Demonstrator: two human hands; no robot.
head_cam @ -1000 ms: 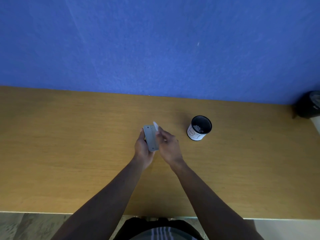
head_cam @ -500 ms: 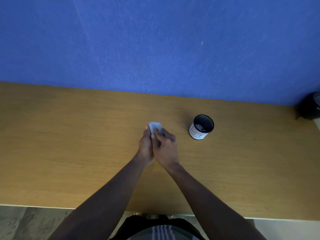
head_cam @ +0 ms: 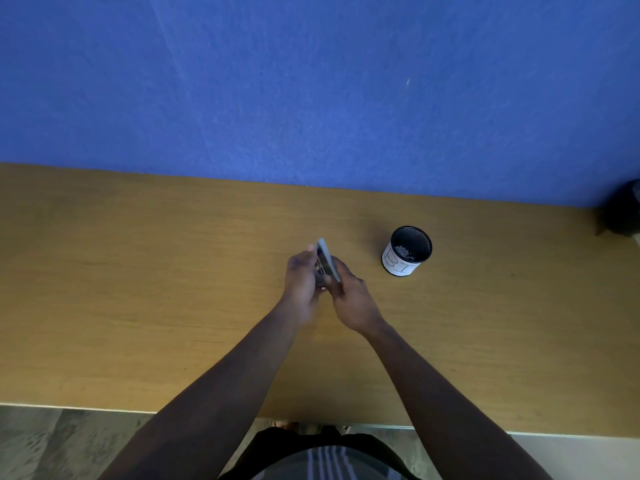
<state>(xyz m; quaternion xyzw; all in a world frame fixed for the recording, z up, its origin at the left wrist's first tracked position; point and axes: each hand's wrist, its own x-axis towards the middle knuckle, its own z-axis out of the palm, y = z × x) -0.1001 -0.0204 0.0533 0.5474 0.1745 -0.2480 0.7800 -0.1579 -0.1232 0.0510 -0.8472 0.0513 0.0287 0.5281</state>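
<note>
A thin grey, flat rectangular object [head_cam: 326,258] is held on edge between both hands above the middle of the wooden table [head_cam: 138,289]. My left hand [head_cam: 302,282] grips its left side, fingers curled round it. My right hand [head_cam: 351,296] grips its right side from behind. The object's lower part is hidden by the fingers, and I cannot tell what it is. A black mesh cup [head_cam: 408,250] with a white paper label stands on the table to the right of my hands, with small pale bits inside.
A blue wall [head_cam: 311,91] rises right behind the table. A dark round object [head_cam: 625,209] sits at the far right edge by the wall. The table's near edge runs just in front of my body, with grey floor [head_cam: 52,441] below on the left.
The grey object went from lying flat between my hands to standing on edge, tilted. A small white piece seen near my right fingers a second ago is out of sight.
</note>
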